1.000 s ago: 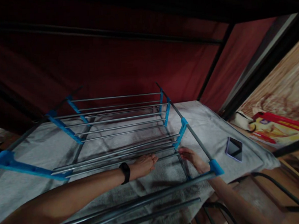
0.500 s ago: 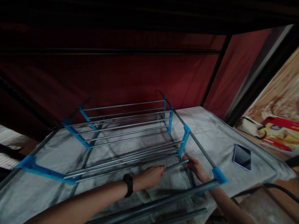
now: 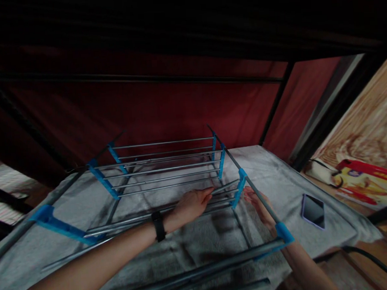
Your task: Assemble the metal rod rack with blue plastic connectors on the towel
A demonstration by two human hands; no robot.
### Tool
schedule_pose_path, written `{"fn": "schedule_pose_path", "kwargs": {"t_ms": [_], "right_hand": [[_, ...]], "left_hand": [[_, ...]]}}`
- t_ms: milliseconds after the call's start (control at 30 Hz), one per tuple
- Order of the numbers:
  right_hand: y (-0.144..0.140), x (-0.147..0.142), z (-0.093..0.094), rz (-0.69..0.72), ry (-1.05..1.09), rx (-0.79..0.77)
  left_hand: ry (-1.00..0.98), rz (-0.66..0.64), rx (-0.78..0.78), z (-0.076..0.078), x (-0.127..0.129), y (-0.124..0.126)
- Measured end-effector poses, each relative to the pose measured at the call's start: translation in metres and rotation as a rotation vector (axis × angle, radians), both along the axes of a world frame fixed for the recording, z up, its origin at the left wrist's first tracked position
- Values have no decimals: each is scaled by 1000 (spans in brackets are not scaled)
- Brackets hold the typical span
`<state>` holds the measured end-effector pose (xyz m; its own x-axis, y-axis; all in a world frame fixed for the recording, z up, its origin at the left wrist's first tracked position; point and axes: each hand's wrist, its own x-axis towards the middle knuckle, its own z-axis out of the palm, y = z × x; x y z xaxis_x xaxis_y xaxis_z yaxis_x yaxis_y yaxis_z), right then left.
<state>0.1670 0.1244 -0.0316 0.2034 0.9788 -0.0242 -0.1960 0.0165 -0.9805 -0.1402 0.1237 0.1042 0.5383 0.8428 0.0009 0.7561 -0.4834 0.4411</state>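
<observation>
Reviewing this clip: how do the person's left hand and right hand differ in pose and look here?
Pose: the left hand is closed on a metal rod, while the right hand looks open beside a blue bracket.
Look: a black band circles the left hand's wrist; none shows at the right hand's.
Visibility: a side tube crosses in front of the right hand, but not the left hand.
Shared: both are ungloved.

Hands [image 3: 191,206] at blue-jointed metal rack [image 3: 238,191]

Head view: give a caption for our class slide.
Left hand grips a metal tube; right hand near a blue bracket of the rack on grey cloth.
</observation>
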Motion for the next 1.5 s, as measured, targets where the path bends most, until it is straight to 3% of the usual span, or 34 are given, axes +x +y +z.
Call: {"fn": "schedule_pose_path", "kwargs": {"t_ms": [167,300,467,1200,1367,1500], "right_hand": [[22,-8,71,37,37,102],[28,-17,93,91,-133,143],[27,-21,96,78,-138,73],[23,-25,104,85,-148,66],[23,-19,104,88,-296,91],[27,-6,109,81,-579,117]], "left_hand": [[71,-11,135,2,11,6],[99,3,158,-1,11,9],[101,-10,193,0,10,12],[127,-67,233,5,12,17],[130,-91,232,10,12,17],[146,-123,258,14,9,16]]}}
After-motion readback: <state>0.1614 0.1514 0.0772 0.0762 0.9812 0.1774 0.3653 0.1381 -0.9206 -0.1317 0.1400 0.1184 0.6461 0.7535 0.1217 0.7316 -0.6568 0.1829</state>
